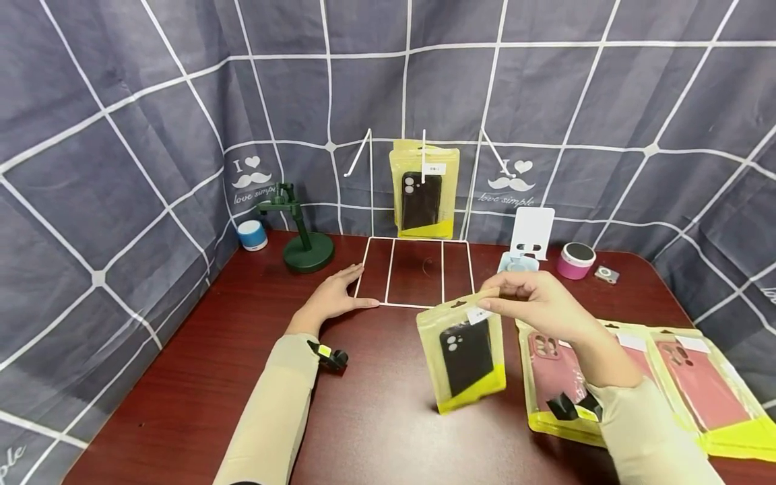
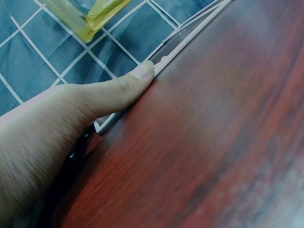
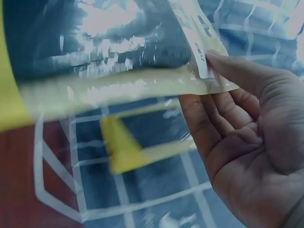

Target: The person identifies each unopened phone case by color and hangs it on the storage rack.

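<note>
- Clearly the step in hand is a carry: the right hand pinches the top edge of a yellow pouch with a black phone case, thumb and fingers closed on its header strip, so that grip is narrow and loaded.
- That pouch hangs tilted above the red-brown surface, not resting on it, in front of the white wire rack base and well short of the rack's upright pegs.
- Another pouch with a black case already hangs on the rack's middle peg, against the checked backdrop.
- Meanwhile the left hand lies flat with straight fingers at the rack base's front left corner; in the left wrist view the thumb touches the white wire, so this grip is wide and only steadying.
- Two pouches with pink cases lie flat on the surface under and beside the right forearm.
- By my judgement, the next move calls for lifting the held pouch toward the rack and lining its hang hole with a peg; the hole is small and the pouch swings loosely, so it wants a level header and a slow approach.
- A slip of the rack is the likely fault, which the flat left hand should prevent.
</note>
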`<state>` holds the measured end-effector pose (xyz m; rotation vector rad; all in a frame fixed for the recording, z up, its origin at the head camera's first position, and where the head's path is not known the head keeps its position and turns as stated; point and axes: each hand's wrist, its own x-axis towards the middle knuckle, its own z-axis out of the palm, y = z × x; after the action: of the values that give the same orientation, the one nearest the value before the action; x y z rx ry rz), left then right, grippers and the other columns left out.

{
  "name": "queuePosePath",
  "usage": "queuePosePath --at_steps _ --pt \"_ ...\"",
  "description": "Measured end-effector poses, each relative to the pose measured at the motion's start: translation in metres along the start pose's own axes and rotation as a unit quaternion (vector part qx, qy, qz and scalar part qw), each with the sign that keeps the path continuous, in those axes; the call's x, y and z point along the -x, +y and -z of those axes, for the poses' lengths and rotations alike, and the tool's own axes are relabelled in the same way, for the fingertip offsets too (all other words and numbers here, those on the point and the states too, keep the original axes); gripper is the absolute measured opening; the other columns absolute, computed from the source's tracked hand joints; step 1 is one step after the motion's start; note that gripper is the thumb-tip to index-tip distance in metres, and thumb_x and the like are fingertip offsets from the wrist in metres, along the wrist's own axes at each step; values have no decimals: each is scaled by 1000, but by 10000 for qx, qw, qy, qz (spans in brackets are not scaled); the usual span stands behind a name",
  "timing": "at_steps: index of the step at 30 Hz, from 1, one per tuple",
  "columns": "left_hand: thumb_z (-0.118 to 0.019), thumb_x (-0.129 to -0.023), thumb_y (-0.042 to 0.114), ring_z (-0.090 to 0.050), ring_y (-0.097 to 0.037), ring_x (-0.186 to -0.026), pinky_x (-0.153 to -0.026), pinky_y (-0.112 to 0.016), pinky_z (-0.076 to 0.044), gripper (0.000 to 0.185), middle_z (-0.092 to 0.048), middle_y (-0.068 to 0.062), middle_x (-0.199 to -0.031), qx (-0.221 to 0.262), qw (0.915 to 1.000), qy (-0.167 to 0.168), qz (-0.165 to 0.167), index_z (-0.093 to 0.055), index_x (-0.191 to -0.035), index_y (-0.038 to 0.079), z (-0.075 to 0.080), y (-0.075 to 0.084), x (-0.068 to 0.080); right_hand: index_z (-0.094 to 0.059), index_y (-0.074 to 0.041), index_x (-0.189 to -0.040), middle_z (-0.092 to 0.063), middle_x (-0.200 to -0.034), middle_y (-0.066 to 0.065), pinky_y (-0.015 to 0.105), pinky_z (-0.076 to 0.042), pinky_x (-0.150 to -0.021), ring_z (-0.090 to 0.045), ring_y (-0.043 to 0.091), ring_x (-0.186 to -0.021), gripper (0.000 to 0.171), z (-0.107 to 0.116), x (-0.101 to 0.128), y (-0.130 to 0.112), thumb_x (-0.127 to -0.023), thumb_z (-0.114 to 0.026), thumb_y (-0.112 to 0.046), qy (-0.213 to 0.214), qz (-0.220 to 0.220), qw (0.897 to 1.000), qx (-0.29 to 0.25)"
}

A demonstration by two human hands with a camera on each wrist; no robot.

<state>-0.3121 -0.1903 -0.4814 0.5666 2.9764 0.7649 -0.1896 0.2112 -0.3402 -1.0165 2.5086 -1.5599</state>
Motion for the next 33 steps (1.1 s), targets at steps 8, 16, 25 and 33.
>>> queuePosePath --at_steps 8,16,25,33 --pt "-70 -73 78 -28 -32 -149 -119 -50 -27 109 -31 -5 -163 23 9999 91 -37 -36 -158 18 5 -2 0 -77 -13 -100 -74 -84 2 23 -51 -58 -64 17 -67 28 -13 -35 -62 -83 -76 10 429 1631 9852 300" --pt "-72 -76 74 -28 -28 -150 -118 -52 -29 103 -32 -5 -163 131 9999 38 -86 -37 -158 21 2 2 3 -74 4 -96 -71 -78 13 20 -42 -49 -54 13 -55 19 -21 -69 -101 -81 -74 17 1329 2594 9558 -388" --pt "-69 -73 79 -27 -26 -150 -119 -48 -28 109 -31 -4 -163 115 9999 -1 10 -35 -158 19 -2 5 4 -73 10 -98 -74 -85 13 22 -55 -68 -67 16 -72 16 -13 -104 -87 -83 -76 10 2473 2248 9401 -670" --pt "-66 -73 82 -27 -26 -150 -120 -48 -27 111 -31 -1 -163 22 10000 21 -6 -36 -158 19 1 0 1 -69 12 -95 -70 -78 4 20 -52 -69 -64 13 -71 13 -9 -129 -69 -86 -75 5 2711 1391 9488 -828"
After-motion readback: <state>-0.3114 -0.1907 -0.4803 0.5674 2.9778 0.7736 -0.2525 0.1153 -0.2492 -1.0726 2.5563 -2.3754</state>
